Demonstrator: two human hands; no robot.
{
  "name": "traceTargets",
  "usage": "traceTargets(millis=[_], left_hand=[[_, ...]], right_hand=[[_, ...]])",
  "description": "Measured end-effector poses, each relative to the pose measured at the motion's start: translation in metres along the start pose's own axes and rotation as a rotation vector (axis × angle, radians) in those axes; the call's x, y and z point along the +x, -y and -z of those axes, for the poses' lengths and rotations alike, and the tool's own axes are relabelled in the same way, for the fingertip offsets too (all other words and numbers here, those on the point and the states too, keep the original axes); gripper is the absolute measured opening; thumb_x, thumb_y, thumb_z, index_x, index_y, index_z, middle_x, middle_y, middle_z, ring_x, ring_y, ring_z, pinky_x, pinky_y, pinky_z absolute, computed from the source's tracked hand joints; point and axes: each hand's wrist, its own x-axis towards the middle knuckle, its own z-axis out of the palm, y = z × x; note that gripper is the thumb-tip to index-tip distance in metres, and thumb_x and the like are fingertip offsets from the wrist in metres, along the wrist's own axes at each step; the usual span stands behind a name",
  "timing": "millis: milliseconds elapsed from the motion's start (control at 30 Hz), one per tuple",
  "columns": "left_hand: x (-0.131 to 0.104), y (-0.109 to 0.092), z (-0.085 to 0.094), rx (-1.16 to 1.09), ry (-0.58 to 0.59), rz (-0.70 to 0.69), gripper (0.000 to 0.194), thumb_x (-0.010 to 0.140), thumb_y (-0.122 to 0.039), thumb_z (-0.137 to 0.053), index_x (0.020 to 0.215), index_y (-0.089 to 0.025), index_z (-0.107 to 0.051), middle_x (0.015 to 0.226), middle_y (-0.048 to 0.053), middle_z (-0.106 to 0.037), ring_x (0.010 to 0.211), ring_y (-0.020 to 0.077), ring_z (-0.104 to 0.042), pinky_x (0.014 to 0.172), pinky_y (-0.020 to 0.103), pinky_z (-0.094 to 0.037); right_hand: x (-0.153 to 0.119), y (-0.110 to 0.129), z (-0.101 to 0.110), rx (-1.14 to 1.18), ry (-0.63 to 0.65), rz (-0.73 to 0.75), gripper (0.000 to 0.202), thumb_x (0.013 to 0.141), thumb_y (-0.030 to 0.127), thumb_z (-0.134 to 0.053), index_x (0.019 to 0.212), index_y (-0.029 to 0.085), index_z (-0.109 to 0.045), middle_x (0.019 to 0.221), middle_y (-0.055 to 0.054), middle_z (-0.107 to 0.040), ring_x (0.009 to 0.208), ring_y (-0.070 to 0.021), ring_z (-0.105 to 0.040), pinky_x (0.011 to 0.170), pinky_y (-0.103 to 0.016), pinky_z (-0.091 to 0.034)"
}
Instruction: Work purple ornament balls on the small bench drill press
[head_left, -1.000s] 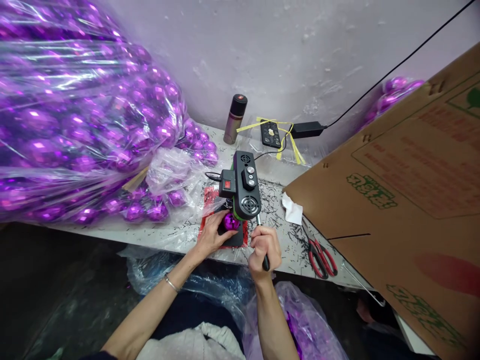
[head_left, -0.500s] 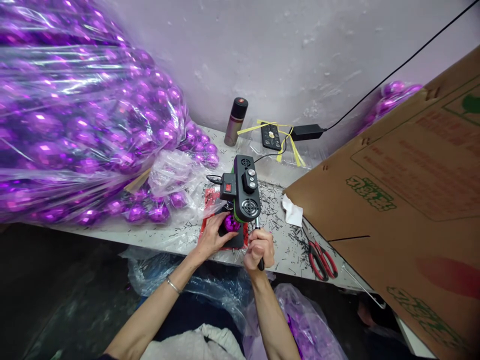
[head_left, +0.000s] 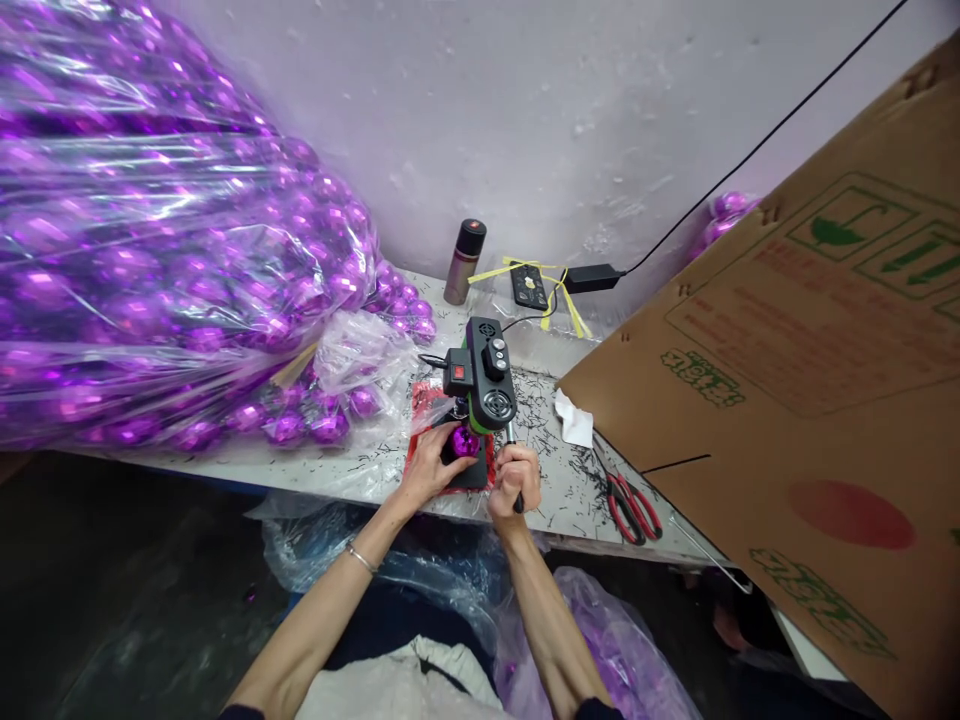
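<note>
A small black and green bench press machine [head_left: 491,380] with a red switch stands on the table. Under its head sits a shiny purple ball ornament [head_left: 464,441]. My left hand [head_left: 429,465] is closed around the ball's left side, with the thumb along its near side. My right hand [head_left: 516,478] is wrapped round the machine's lever handle [head_left: 518,503], just right of the machine. Beneath the machine lies a red sheet [head_left: 426,402], partly hidden by it. The top of the ball is covered by the machine head.
A big clear bag of purple balls [head_left: 187,260] fills the left. A cardboard box [head_left: 787,380] stands on the right. Scissors [head_left: 634,508], white tissue [head_left: 574,418], a dark bottle [head_left: 465,262] and a power adapter [head_left: 592,277] lie around. Black bits litter the table [head_left: 555,510].
The camera view has shifted slightly. My left hand stays on the ball and my right hand stays on the lever, which looks much the same.
</note>
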Motion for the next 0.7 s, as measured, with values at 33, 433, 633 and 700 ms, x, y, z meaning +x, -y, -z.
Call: traceTargets(millis=[33,433,633,700], left_hand=[[0.000,0.000,0.000,0.000,-0.003,-0.005,0.056,0.084,-0.049,-0.067,0.127,-0.016,-0.054,0.123,0.015,-0.064,0.117,0.0304,-0.060,0.100,0.048,-0.047],[-0.019,-0.003,0.003,0.013,0.015,-0.059,0.057,0.086,-0.042,-0.066,0.134,-0.017,-0.047,0.132,0.016,-0.059,0.126,0.0297,-0.055,0.107,0.050,-0.043],[-0.050,-0.018,0.032,0.133,0.038,-0.110,0.072,0.083,-0.053,-0.065,0.139,-0.016,-0.040,0.138,0.017,-0.054,0.130,0.0311,-0.051,0.112,0.052,-0.038],[-0.034,-0.019,0.047,0.247,0.021,-0.046,0.057,0.092,-0.046,-0.054,0.138,-0.014,-0.042,0.138,0.018,-0.055,0.131,0.0285,-0.051,0.111,0.049,-0.040]], right_hand=[[0.001,0.000,0.001,-0.003,0.011,0.013,0.032,0.094,0.037,-0.059,0.118,0.016,-0.059,0.114,-0.007,-0.064,0.094,-0.0181,-0.065,0.080,-0.038,-0.056],[0.089,0.055,0.013,-0.046,0.055,-0.185,0.036,0.097,0.013,-0.041,0.062,0.021,-0.042,0.063,0.002,-0.049,0.063,-0.0138,-0.052,0.061,-0.030,-0.041],[0.065,0.049,0.013,-0.017,0.041,-0.160,0.033,0.094,0.009,-0.042,0.064,0.021,-0.048,0.064,0.001,-0.052,0.066,-0.0148,-0.054,0.060,-0.030,-0.040],[0.061,0.047,0.013,-0.010,0.032,-0.158,0.032,0.093,0.008,-0.043,0.064,0.021,-0.048,0.064,0.001,-0.052,0.066,-0.0149,-0.055,0.059,-0.029,-0.039]])
